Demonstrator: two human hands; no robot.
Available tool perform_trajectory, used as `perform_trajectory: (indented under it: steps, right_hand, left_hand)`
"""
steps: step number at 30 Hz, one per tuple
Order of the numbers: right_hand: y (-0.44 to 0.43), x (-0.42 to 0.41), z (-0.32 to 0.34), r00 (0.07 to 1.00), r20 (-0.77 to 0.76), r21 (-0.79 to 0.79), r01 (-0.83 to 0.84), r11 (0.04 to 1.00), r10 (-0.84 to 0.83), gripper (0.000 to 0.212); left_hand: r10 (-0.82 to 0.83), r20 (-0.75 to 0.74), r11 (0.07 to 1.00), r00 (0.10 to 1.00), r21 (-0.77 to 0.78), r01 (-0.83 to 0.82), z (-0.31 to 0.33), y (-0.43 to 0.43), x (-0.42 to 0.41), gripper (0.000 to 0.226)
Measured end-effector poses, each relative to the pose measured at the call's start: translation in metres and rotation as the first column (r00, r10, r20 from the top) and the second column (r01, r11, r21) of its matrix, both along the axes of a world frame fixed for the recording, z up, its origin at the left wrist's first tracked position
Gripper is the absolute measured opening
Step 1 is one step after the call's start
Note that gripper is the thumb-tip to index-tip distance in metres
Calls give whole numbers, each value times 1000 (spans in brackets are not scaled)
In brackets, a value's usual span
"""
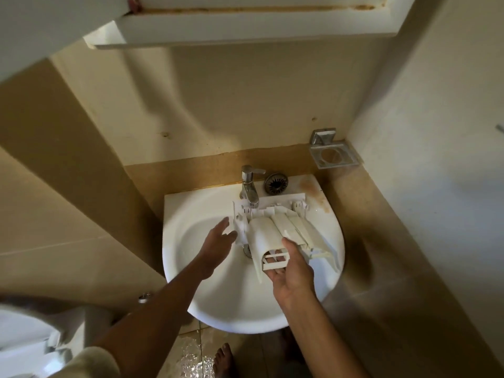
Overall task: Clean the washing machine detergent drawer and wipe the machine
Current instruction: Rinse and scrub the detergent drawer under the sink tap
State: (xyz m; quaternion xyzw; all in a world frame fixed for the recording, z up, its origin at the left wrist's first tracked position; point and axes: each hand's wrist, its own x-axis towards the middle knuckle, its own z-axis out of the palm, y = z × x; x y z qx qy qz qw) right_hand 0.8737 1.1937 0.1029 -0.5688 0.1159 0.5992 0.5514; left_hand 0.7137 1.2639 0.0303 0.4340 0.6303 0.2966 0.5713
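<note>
Drawer white, yellowed, ridged — held over sink below tap. Right hand fingers gripping its near end; left hand fingers spread open, just beside its left edge.

Dim, warm yellowish light. White sink brightest. Soft broad shadows on far wall and right counter. Glare on wet floor. Edges bend, wide-angle; near-left corner blurred.
</note>
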Motion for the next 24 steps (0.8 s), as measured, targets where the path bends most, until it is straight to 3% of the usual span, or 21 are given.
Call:
perform_trajectory:
  steps: [10, 12, 15, 19, 22, 24]
  right_hand:
    - [-5, -30, 0, 994, 33, -14, -101, 995, 101, 50]
    - [-4, -31, 0, 988, 47, -16, -147, 989, 148, 45]
    - [-8, -32, 0, 973, 59, -16, -224, 974, 225, 38]
    - [-11, -32, -4, 963, 57, -19, -263, 965, 264, 42]
    - [-15, -41, -5, 942, 34, -15, -335, 942, 335, 51]
    - [-20, -46, -5, 925, 9, -13, -380, 925, 380, 52]
  left_hand:
    - [40, 56, 999, 998, -25, -39, -12, -2, -31, 64]
    - [125, 60, 992, 990, -31, -123, -17, -2, -30, 52]
    - [277, -54, 961, 959, -8, -277, -24, -4, -27, 24]
    - [406, -145, 913, 903, 26, -406, -28, -12, -28, 28]
    - [477, -137, 877, 868, 13, -480, -23, -17, -28, 49]
    - [500, -163, 865, 851, 40, -501, -22, -21, -29, 45]
